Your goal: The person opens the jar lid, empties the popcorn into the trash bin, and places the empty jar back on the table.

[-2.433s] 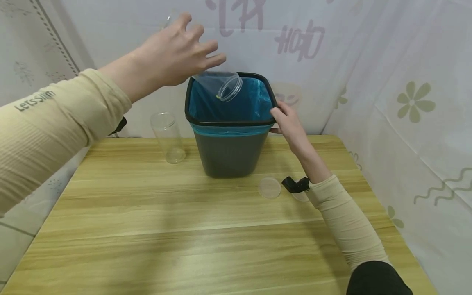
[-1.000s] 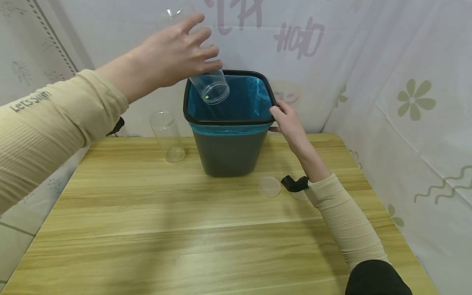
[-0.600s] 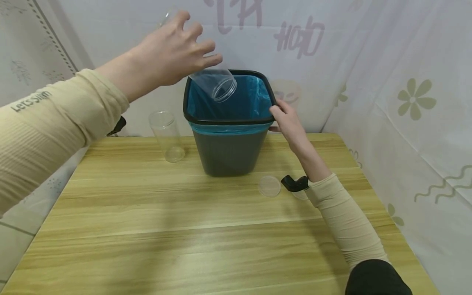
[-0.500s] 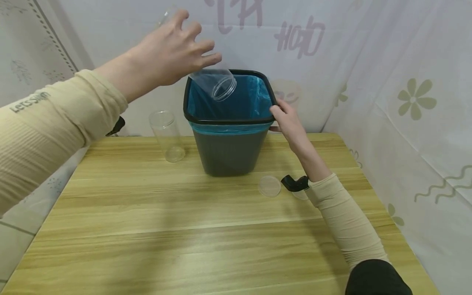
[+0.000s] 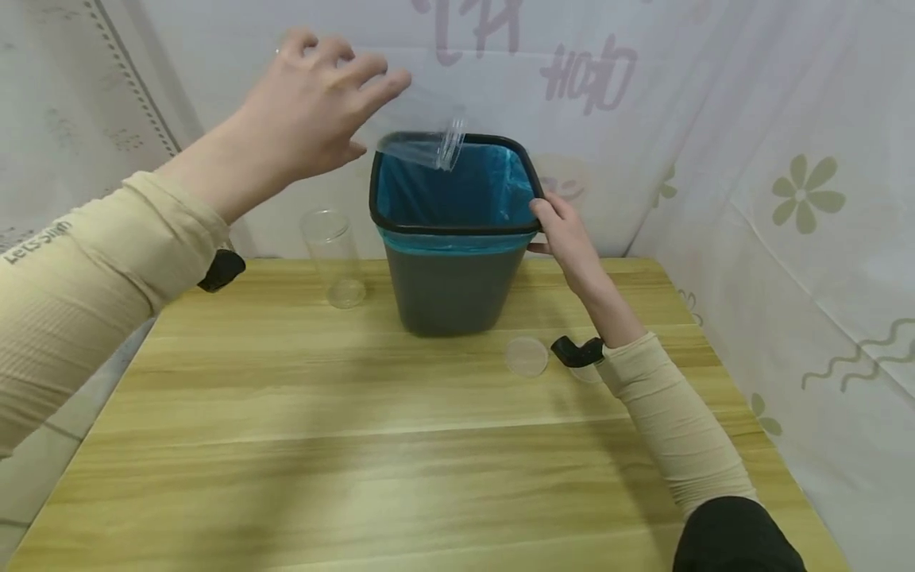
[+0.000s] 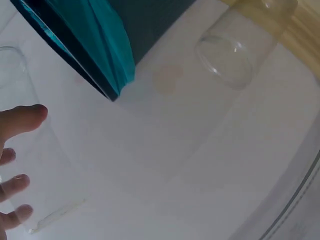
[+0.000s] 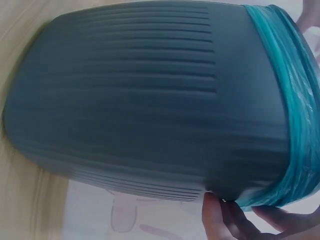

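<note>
My left hand grips a clear plastic jar and holds it nearly level, its threaded mouth over the trash can. In the left wrist view the thumb and fingertips lie round the transparent jar. A grey trash can with a black rim and a blue liner bag stands upright on the table. My right hand pinches the can's right rim; in the right wrist view its fingers press the side of the can by the liner.
A second clear jar stands upright left of the can. One clear round lid lies in front of the can; another sits partly under the right wrist's black camera. A white patterned curtain hangs behind the wooden table.
My left hand has drawn left, and the jar has tipped from mouth-down to almost level. A small yellow-green bit seen at its mouth earlier no longer shows. The right hand keeps its hold.
</note>
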A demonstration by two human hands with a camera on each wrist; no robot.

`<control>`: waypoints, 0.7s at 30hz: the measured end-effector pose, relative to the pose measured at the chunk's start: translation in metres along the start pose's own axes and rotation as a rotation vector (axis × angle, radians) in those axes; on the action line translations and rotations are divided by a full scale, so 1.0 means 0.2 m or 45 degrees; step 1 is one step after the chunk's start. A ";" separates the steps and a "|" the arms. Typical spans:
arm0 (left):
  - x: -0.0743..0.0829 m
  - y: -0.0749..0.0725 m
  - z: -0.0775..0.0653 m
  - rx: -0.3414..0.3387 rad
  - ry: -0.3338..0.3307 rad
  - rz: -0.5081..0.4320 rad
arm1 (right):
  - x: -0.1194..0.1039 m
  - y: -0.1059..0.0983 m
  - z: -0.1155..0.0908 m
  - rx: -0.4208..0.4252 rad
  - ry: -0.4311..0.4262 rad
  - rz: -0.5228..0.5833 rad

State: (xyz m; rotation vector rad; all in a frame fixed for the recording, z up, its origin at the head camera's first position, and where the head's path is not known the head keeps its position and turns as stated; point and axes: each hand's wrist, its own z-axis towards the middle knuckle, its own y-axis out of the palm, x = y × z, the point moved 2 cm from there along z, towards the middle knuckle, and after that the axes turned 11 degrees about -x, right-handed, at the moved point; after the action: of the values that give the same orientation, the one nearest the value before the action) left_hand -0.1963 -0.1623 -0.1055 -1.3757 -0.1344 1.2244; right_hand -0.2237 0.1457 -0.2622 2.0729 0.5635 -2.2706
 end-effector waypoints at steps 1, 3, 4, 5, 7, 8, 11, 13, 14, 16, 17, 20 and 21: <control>0.00 0.00 -0.01 -0.001 -0.043 -0.080 | 0.00 0.00 0.00 0.002 -0.002 -0.010; -0.01 0.02 -0.04 0.001 -0.140 -0.266 | 0.01 -0.01 0.01 0.012 -0.009 -0.025; -0.01 0.02 -0.05 -0.002 -0.193 -0.365 | 0.01 -0.02 0.01 0.018 -0.010 -0.034; -0.01 0.03 -0.06 0.002 -0.243 -0.450 | 0.01 -0.02 0.01 0.025 -0.010 -0.044; -0.01 0.05 -0.08 0.011 -0.338 -0.606 | 0.01 -0.03 0.02 0.041 -0.010 -0.066; 0.00 0.06 -0.09 0.021 -0.378 -0.680 | 0.00 -0.03 0.02 0.046 -0.015 -0.071; 0.01 0.11 -0.11 0.051 -0.460 -0.862 | -0.01 -0.04 0.03 0.055 -0.023 -0.084; 0.02 0.14 -0.13 0.075 -0.494 -0.964 | -0.01 -0.05 0.03 0.053 -0.032 -0.085; 0.03 0.16 -0.14 0.083 -0.508 -1.005 | -0.01 -0.06 0.03 0.046 -0.037 -0.085; 0.04 0.20 -0.16 0.100 -0.538 -1.077 | -0.01 -0.06 0.03 0.036 -0.035 -0.075; 0.05 0.21 -0.18 0.114 -0.554 -1.112 | 0.00 -0.07 0.03 0.030 -0.032 -0.072; 0.09 0.27 -0.22 0.141 -0.610 -1.235 | 0.00 -0.08 0.02 0.021 -0.020 -0.065; 0.10 0.28 -0.23 0.150 -0.627 -1.286 | 0.00 -0.09 0.02 0.021 -0.017 -0.069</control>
State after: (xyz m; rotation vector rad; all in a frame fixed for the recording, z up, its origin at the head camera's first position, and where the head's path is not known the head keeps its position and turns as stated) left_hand -0.1878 -0.1928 -0.1744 -0.6845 -0.9600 0.6472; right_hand -0.2321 0.1617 -0.2573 2.0735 0.6095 -2.3243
